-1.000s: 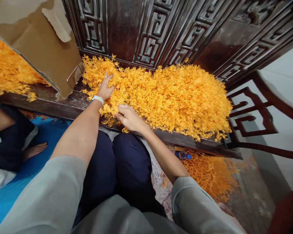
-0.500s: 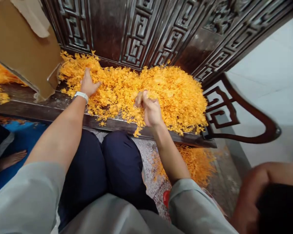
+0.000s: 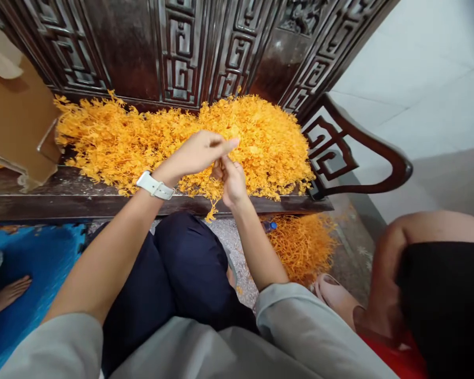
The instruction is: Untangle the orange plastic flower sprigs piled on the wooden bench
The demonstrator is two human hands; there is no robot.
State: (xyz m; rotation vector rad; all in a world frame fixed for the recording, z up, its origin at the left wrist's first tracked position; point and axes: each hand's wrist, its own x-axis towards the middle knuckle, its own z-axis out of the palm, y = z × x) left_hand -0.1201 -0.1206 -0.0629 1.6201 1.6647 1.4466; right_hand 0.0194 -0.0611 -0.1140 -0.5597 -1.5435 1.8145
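A long heap of yellow-orange artificial flower sprigs (image 3: 114, 139) lies along a dark wooden bench seat (image 3: 82, 184). My left hand (image 3: 201, 151), with a pale watch at the wrist, is over the front of the heap, its fingertips meeting my right hand. Its fingers are bent together, and anything between them is too small to make out. My right hand (image 3: 234, 183) is closed in a pinch just below, before the taller right part of the heap. What it grips is hidden by the fingers. One loose sprig (image 3: 212, 211) hangs over the bench edge beneath the hands.
A cardboard box (image 3: 19, 116) stands at the left on the bench. The carved backrest (image 3: 134, 52) rises behind, and a curved armrest (image 3: 379, 152) closes the right end. Orange stems (image 3: 302, 247) and a blue-capped bottle (image 3: 270, 226) are below. Another person's bent leg (image 3: 383, 273) is at right.
My left hand has left the left part of the heap and come across to my right hand. The right hand stays pinched before the heap. The view has shifted to the right.
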